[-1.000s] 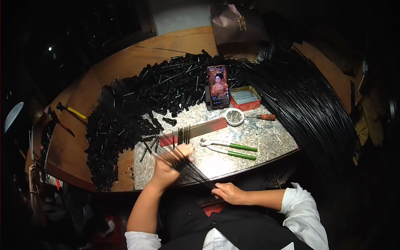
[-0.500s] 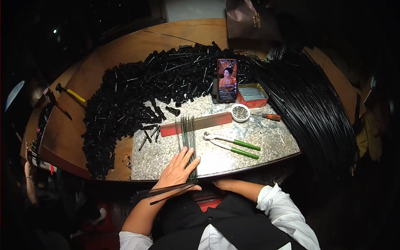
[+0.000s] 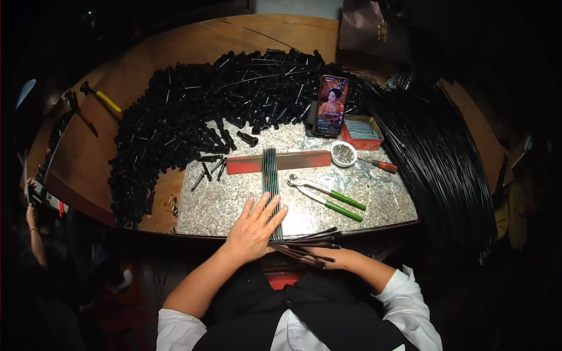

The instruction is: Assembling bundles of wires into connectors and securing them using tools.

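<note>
My left hand (image 3: 253, 230) lies flat with its fingers stretched out, on and beside a neat row of thin dark rods (image 3: 270, 175). The rods cross over a long red-and-grey bar (image 3: 304, 159) on the speckled stone slab. Thicker black rod ends (image 3: 310, 241) fan out to the right at the front edge, over my right hand (image 3: 335, 258). My right hand's fingers are hidden behind those ends and below the edge. End-cutting pincers (image 3: 333, 200) with green handles lie to the right of the row.
A large heap of black tubular parts (image 3: 193, 99) curves round the back and left. A phone (image 3: 331, 108) stands by a red box (image 3: 362, 137), a white bowl of small metal bits (image 3: 343, 154) and a screwdriver (image 3: 383, 166). Long black rods (image 3: 439, 158) cover the right side.
The rods have been gathered into a tighter, more even row. Their thick ends have swung from left to right. My right hand has come up to the table edge beside them.
</note>
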A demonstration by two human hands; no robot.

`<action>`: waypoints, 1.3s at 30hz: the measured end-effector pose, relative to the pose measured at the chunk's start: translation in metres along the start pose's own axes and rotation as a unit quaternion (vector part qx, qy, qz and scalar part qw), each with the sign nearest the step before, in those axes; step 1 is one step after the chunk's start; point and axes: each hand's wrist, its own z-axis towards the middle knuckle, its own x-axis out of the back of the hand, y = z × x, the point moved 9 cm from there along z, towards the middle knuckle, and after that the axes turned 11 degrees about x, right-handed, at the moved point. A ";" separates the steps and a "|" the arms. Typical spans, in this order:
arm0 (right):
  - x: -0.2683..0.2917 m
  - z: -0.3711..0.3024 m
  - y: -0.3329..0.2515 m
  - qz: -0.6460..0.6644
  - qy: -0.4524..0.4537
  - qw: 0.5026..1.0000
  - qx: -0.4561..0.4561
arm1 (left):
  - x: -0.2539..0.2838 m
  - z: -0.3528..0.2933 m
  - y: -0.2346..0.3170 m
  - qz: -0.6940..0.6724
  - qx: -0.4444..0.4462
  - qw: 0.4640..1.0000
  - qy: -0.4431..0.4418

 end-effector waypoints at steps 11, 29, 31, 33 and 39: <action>0.239 -0.045 -0.127 -0.055 0.247 0.965 0.066 | -0.009 -0.002 -0.015 0.035 0.045 0.998 -0.010; 0.373 0.003 0.036 -0.444 0.307 0.834 -0.114 | -0.007 0.000 -0.013 -0.022 0.025 0.999 -0.010; 0.370 0.013 0.030 -0.445 0.286 0.840 -0.117 | -0.002 -0.002 -0.011 -0.013 0.022 1.000 0.006; 0.369 0.014 0.033 -0.458 0.276 0.839 -0.098 | -0.001 0.001 -0.008 0.004 0.014 1.000 0.004; 0.368 0.002 0.026 -0.454 0.327 0.827 -0.056 | -0.004 0.000 -0.008 0.006 0.017 1.000 -0.007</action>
